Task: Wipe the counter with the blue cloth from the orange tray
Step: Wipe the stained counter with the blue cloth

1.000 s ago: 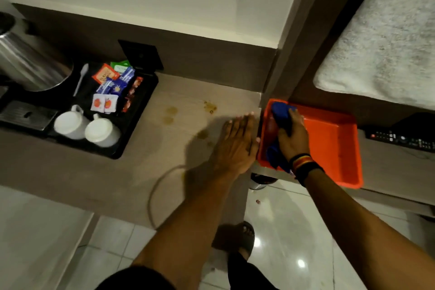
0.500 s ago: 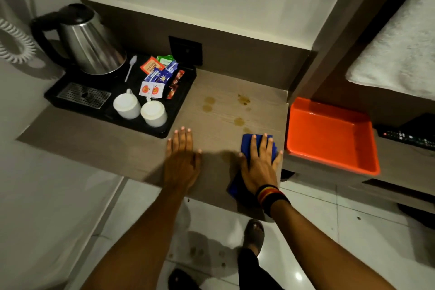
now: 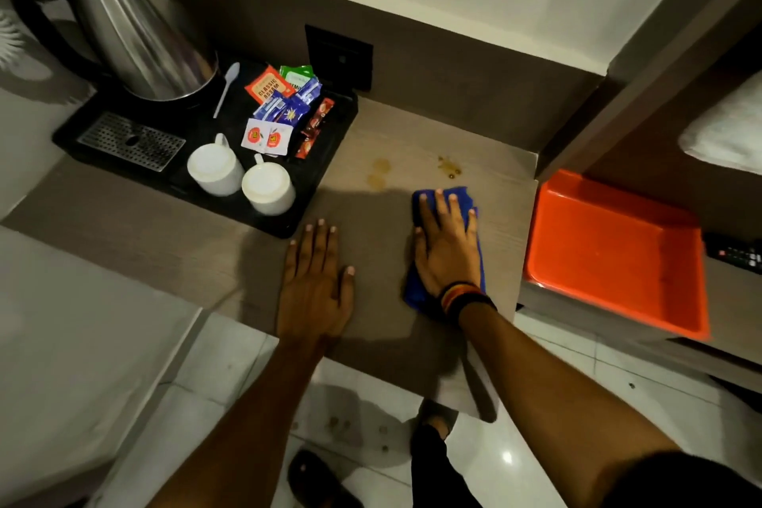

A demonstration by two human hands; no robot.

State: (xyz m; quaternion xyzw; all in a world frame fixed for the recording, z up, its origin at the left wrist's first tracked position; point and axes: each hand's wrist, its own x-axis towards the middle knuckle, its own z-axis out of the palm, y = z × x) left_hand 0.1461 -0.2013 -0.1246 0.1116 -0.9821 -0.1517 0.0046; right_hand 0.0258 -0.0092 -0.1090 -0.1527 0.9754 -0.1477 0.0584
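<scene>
My right hand [image 3: 447, 245] lies flat on the blue cloth [image 3: 462, 197], pressing it onto the wooden counter [image 3: 499, 198]; blue edges show past the fingertips and beside the wrist. Just beyond the cloth sit brownish stains [image 3: 449, 168], with two fainter stains [image 3: 379, 173] to their left. My left hand [image 3: 315, 280] rests palm down, fingers spread, on the counter near its front edge. The orange tray [image 3: 610, 256] stands to the right on a lower shelf, with nothing in it.
A black tray [image 3: 321, 177] at the left carries a steel kettle [image 3: 136, 37], two upturned white cups [image 3: 243, 177], sachets and a spoon. A remote [image 3: 738, 256] lies right of the orange tray. A black wall socket [image 3: 339, 56] is behind. Tiled floor lies below.
My right hand carried the blue cloth out of the orange tray onto the counter and has slid it forward toward the stains. My left hand shifted left along the counter.
</scene>
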